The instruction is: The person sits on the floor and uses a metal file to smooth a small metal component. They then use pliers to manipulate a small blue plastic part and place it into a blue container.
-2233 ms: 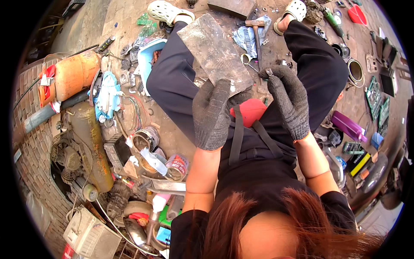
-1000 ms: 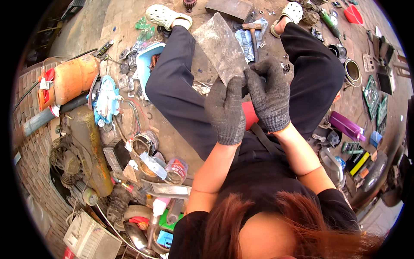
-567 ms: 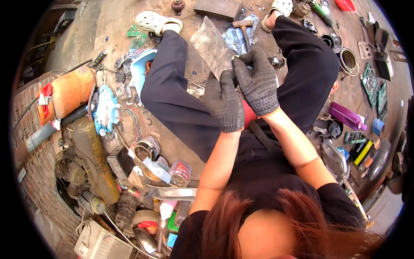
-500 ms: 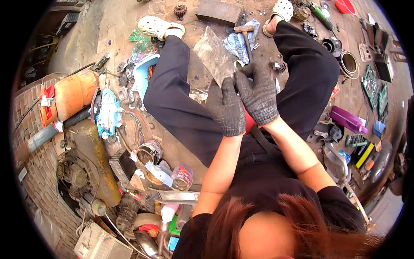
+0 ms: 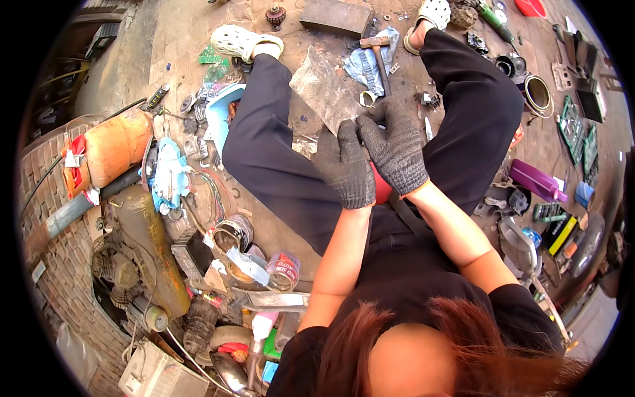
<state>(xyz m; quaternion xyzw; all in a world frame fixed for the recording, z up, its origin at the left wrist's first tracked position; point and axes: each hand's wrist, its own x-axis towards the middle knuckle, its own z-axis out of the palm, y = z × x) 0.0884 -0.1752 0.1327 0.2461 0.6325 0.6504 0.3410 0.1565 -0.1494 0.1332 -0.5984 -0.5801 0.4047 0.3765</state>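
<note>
Now, at the far left the orange gas cylinder [image 5: 109, 151] lies on the ground just as it did two seconds ago, the tin cans [image 5: 233, 233] beside it unmoved. Toward the middle, both gloved hands have travelled forward from the lap, and the clear plastic bag [image 5: 325, 91], which they held up close to the body before, lies stretched out on the floor between the knees. The left hand [image 5: 345, 165] is closed, its fingers pinching the bag's near edge. Just right of it, and touching it, the right hand [image 5: 395, 147] is clamped on the same edge, so the two have drawn together at one spot. Beyond them, the hammer [image 5: 378, 58] rests on blue cloth, untouched, and the purple bottle [image 5: 534, 180] sits at the right.
</note>
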